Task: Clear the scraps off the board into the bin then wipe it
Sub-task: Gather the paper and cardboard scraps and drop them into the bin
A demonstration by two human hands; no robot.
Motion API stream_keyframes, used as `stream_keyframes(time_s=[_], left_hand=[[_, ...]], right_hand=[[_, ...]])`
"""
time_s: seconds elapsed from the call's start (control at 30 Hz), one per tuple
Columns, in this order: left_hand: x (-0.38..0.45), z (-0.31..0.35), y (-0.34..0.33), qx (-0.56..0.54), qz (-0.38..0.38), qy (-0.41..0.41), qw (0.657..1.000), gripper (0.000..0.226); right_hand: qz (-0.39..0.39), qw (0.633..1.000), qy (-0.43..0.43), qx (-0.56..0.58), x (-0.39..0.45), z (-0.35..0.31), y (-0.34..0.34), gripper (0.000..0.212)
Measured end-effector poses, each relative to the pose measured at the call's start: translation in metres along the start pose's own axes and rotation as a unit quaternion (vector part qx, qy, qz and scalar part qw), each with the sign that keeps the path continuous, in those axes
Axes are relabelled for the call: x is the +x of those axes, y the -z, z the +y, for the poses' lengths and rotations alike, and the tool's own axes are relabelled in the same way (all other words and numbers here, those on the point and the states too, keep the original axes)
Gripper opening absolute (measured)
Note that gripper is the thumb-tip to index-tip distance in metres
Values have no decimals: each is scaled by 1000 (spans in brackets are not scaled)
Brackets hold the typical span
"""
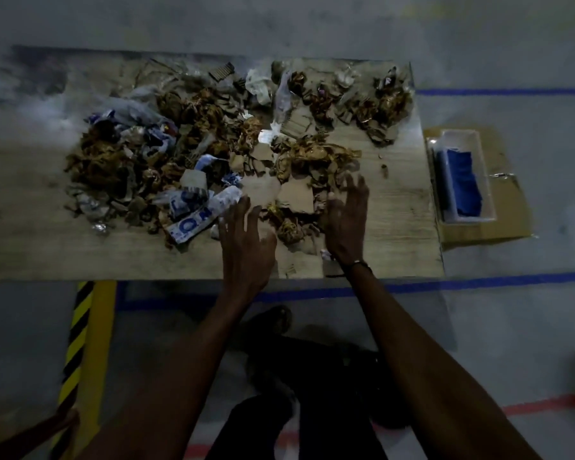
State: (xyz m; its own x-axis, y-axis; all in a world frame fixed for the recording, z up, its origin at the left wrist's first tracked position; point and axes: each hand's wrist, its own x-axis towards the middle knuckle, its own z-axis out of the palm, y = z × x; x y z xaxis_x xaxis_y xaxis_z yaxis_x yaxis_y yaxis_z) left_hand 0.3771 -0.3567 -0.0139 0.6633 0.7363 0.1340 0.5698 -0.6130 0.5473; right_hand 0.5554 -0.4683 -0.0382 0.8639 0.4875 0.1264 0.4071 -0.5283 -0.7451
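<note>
- Dim light, and the board (405,200), a pale wood-grain slab, lies flat on the grey floor (512,310), running from 9 o'clock across to 3 o'clock of the view.
- The scraps (213,151) cover most of it: crumpled brown paper, torn cardboard bits, clear plastic and white-and-blue wrappers, thickest from 10 o'clock through the centre.
- Left hand (246,240) is over the near edge, fingers straight and spread, tips touching a white-and-blue wrapper (196,217) at its 11 o'clock. That grip is open, holding nothing.
- Right hand (346,220) sits just beside it at 3 o'clock, fingers fanned and slightly blurred, palm turned inward toward the pile. Also open, nothing held.
- Between the two hands lie flat cardboard pieces (296,197) and crumpled brown balls; the bulk of the pile runs from 9 to 1 o'clock of the hands.
- At 3 o'clock of the board, just off its right edge, a clear tub (462,141) with a blue cloth (462,180) inside rests on a flattened cardboard box (505,224).
- Blue tape lines (512,280) cross the floor; a yellow-and-black striped strip (77,343) sits at 7 o'clock.
</note>
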Motion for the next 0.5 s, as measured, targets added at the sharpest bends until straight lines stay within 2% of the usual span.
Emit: stream_keyframes(time_s=[0.07,0.23,0.5], left_hand=[[-17,8,-5,-22,-1,30,999,60],[-51,28,-19,-114,-21,83,990,75],[-64,68,-65,-96,-28,169,980,112]], right_hand=[[-14,1000,-9,-1,-9,11,30,60],[-83,996,7,-37,-25,39,87,72],[-262,948,132,-126,3,65,84,95]])
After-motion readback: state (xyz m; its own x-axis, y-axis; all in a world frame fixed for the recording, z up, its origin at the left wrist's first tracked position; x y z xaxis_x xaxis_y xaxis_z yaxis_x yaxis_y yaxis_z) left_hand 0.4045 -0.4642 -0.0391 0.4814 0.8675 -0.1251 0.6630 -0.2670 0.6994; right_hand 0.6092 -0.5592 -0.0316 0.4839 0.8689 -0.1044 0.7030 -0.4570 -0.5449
